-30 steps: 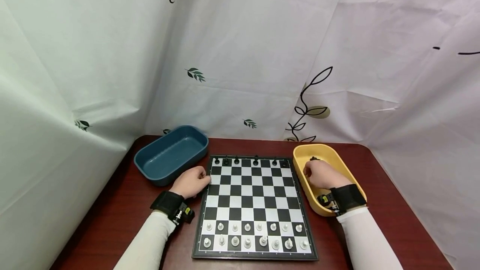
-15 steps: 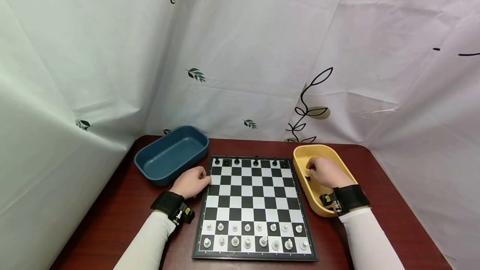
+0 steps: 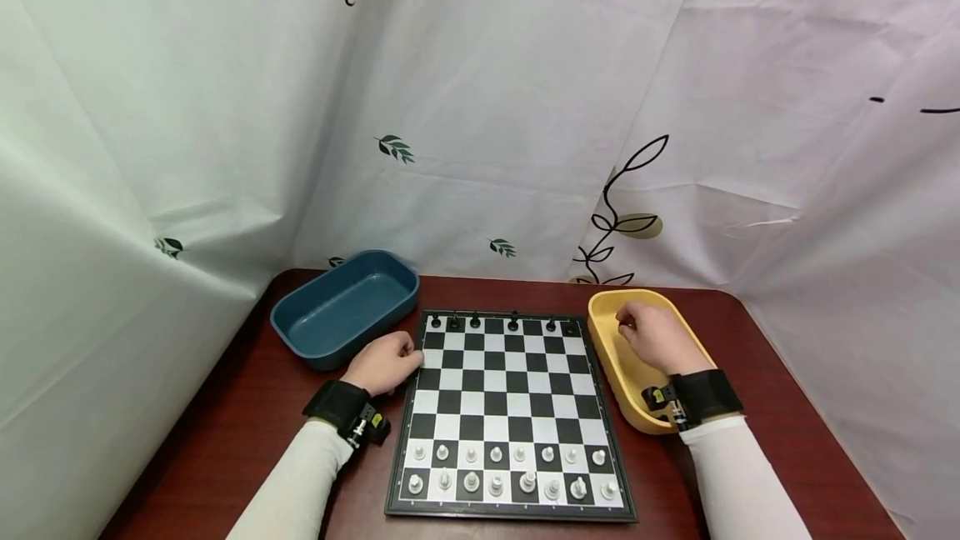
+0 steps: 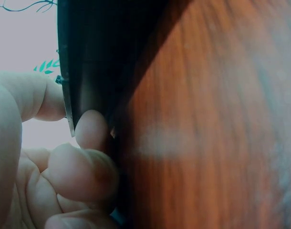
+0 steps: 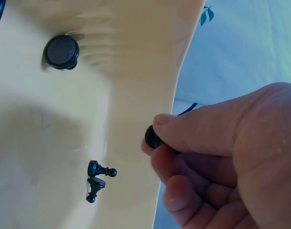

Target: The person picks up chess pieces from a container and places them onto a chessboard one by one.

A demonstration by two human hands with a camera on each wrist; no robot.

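My left hand (image 3: 382, 363) holds the left edge of the chessboard (image 3: 493, 382); in the left wrist view its fingers lie on both sides of the dark board edge (image 4: 65, 95). Over the yellow tray (image 3: 609, 361), my right hand (image 3: 658, 342) pinches a black chess piece (image 5: 152, 137) between thumb and fingers. Only the piece's round base shows clearly; the rest is hidden. Two black pawns (image 5: 100, 169) lie together on the tray floor in the right wrist view. Farther off there lies another black piece (image 5: 61, 51), base toward the camera.
Several black pieces (image 3: 475, 321) stand along the board's far row. White pieces (image 3: 528, 482) fill the two near rows. A blue tray (image 3: 345, 315) sits at the back left of the brown table (image 3: 225, 432). A white patterned cloth (image 3: 480, 107) hangs behind.
My right hand has risen slightly and shifted right over the yellow tray. A black piece seen by its fingers earlier is now hidden in the head view. The left hand stays on the board edge.
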